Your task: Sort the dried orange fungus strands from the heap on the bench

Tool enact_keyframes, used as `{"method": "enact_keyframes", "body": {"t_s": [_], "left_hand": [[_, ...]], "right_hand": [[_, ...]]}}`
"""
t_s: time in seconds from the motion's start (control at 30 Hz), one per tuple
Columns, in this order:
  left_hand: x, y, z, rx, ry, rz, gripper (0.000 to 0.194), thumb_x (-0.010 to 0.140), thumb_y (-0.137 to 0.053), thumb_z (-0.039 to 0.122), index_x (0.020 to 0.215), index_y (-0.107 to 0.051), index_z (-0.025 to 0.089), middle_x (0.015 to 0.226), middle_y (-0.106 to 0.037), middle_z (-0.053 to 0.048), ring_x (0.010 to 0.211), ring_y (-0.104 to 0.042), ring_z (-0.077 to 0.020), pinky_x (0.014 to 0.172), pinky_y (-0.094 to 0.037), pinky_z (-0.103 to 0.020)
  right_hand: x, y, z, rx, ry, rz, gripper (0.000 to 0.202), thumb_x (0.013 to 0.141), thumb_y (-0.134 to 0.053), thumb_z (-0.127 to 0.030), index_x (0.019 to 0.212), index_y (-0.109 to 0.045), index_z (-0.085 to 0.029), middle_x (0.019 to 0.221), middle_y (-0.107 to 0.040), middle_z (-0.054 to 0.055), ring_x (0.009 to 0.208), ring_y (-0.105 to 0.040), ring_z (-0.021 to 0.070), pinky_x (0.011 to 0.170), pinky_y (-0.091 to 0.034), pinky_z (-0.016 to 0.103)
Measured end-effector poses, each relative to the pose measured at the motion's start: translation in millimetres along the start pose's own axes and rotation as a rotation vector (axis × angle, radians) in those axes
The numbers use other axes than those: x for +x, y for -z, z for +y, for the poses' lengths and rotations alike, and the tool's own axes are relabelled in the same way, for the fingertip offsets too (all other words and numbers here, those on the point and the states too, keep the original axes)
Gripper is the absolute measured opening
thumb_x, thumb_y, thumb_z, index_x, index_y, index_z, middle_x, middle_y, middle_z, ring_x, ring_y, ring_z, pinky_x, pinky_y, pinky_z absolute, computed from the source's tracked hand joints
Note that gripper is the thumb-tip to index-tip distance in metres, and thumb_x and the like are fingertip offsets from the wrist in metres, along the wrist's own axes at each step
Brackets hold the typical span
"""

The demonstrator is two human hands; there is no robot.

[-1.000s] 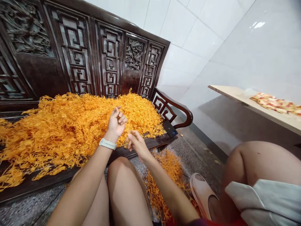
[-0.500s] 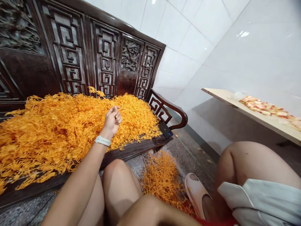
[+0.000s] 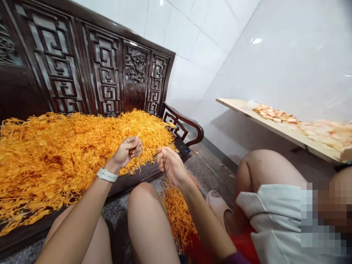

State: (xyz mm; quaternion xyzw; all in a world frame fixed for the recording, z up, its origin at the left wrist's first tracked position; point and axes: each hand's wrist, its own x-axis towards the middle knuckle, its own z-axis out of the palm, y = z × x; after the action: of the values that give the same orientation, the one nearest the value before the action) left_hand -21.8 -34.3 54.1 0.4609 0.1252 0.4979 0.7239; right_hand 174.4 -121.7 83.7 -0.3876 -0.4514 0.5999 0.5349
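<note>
A long heap of orange, stringy plastic-looking pieces (image 3: 63, 150) covers the seat of a dark carved wooden bench (image 3: 132, 181). My left hand (image 3: 129, 151), with a pale watch on its wrist, is closed in front of the heap; a thin orange strand seems to rise near its fingers, but what the fingers hold is too small to name. Just to its right, my right hand (image 3: 169, 163) has its fingers pinched together, their contents not clear. The two hands are apart. More orange strands (image 3: 178, 212) lie low on the floor beneath my right forearm.
A dark phone (image 3: 182, 147) lies at the bench's right end, beside the curved armrest (image 3: 194, 128). On the right, a wooden board (image 3: 239, 110) bears pale and red pieces. Another person's bare knee (image 3: 269, 168) and pink slipper (image 3: 218, 205) are close on the right.
My right hand has come up beside my left hand. The view has shifted right, and the orange cluster that stood above the heap near my left hand no longer shows there.
</note>
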Motion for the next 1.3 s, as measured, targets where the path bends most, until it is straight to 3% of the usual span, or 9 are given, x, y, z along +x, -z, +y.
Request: {"method": "enact_keyframes", "body": {"t_s": [0.1, 0.23, 0.37, 0.53, 0.63, 0.77, 1.0, 1.13, 1.3], "left_hand": [[-2, -9.9, -5, 0.263, 0.028, -0.124, 0.050, 0.088, -0.073, 0.055, 0.060, -0.059, 0.016, 0.054, -0.046, 0.000, 0.048, -0.040, -0.0101, 0.052, -0.026, -0.028], [3, -16.6, -13, 0.542, 0.016, -0.187, 0.051, 0.093, -0.066, 0.056, 0.061, -0.061, 0.017, 0.061, -0.054, -0.003, 0.059, -0.047, -0.0140, 0.061, -0.033, -0.031], [10, -9.9, -23, 0.780, -0.065, -0.039, 0.050, 0.094, -0.063, 0.056, 0.061, -0.057, 0.019, 0.066, -0.049, -0.001, 0.067, -0.046, -0.0165, 0.068, -0.035, -0.033], [14, 4.7, -32, 1.110, -0.171, 0.183, 0.053, 0.091, -0.064, 0.061, 0.059, -0.060, 0.019, 0.096, -0.052, -0.007, 0.092, -0.055, -0.0225, 0.089, -0.042, -0.038], [15, 8.5, -36, 1.222, -0.174, 0.180, 0.056, 0.091, -0.062, 0.064, 0.057, -0.057, 0.020, 0.094, -0.055, -0.007, 0.095, -0.055, -0.0249, 0.093, -0.041, -0.040], [21, 5.6, -46, 1.032, -0.007, 0.034, 0.056, 0.093, -0.056, 0.069, 0.064, -0.053, 0.022, 0.069, -0.052, -0.001, 0.073, -0.052, -0.0208, 0.074, -0.041, -0.035], [34, -5.4, -54, 0.486, 0.114, 0.267, 0.056, 0.082, -0.069, 0.076, 0.088, -0.065, 0.021, 0.075, -0.071, -0.004, 0.084, -0.069, -0.0232, 0.084, -0.046, -0.033], [32, -9.0, -48, 0.366, 0.317, 0.137, 0.059, 0.083, -0.069, 0.074, 0.095, -0.073, 0.016, 0.077, -0.074, -0.009, 0.079, -0.068, -0.0212, 0.071, -0.044, -0.030], [31, -21.1, -60, 0.275, 0.114, 0.184, 0.041, 0.076, -0.084, 0.055, 0.076, -0.071, 0.015, 0.072, -0.069, -0.004, 0.070, -0.064, -0.0141, 0.072, -0.049, -0.027]], "right_hand": [[10, 6, 0, -0.001, 0.033, 0.029, 0.041, 0.090, -0.074, -0.050, 0.116, -0.063, -0.020, 0.088, -0.069, 0.001, 0.063, -0.055, 0.0109, 0.057, -0.043, 0.024], [29, 10, 1, 0.130, 0.050, 0.098, 0.040, 0.090, -0.072, -0.053, 0.113, -0.065, -0.022, 0.083, -0.067, 0.000, 0.064, -0.055, 0.0118, 0.059, -0.044, 0.024], [41, 21, 5, 0.217, 0.046, 0.237, 0.034, 0.089, -0.073, -0.052, 0.101, -0.067, -0.021, 0.075, -0.062, -0.001, 0.062, -0.052, 0.0122, 0.057, -0.043, 0.024], [42, 37, 7, 0.230, 0.086, 0.318, 0.030, 0.078, -0.082, -0.029, 0.101, -0.065, -0.021, 0.082, -0.064, -0.002, 0.064, -0.051, 0.0108, 0.057, -0.043, 0.023], [40, 41, 10, 0.221, 0.109, 0.276, 0.026, 0.080, -0.076, -0.025, 0.102, -0.063, -0.022, 0.082, -0.064, -0.002, 0.066, -0.053, 0.0119, 0.058, -0.043, 0.022], [41, 41, 15, 0.196, 0.086, 0.181, 0.024, 0.080, -0.063, -0.020, 0.104, -0.064, -0.021, 0.078, -0.060, -0.001, 0.067, -0.051, 0.0134, 0.059, -0.043, 0.024], [45, 38, 20, 0.069, 0.156, 0.215, 0.029, 0.072, -0.053, -0.015, 0.100, -0.055, -0.022, 0.064, -0.054, -0.004, 0.058, -0.044, 0.0142, 0.056, -0.039, 0.025], [48, 44, 21, -0.047, 0.175, 0.241, 0.030, 0.070, -0.053, -0.018, 0.099, -0.049, -0.025, 0.061, -0.050, -0.007, 0.053, -0.040, 0.0129, 0.052, -0.033, 0.024], [50, 46, 29, -0.099, 0.083, 0.302, 0.030, 0.069, -0.053, -0.021, 0.099, -0.047, -0.026, 0.059, -0.044, -0.009, 0.049, -0.029, 0.0102, 0.046, -0.021, 0.020]]}}
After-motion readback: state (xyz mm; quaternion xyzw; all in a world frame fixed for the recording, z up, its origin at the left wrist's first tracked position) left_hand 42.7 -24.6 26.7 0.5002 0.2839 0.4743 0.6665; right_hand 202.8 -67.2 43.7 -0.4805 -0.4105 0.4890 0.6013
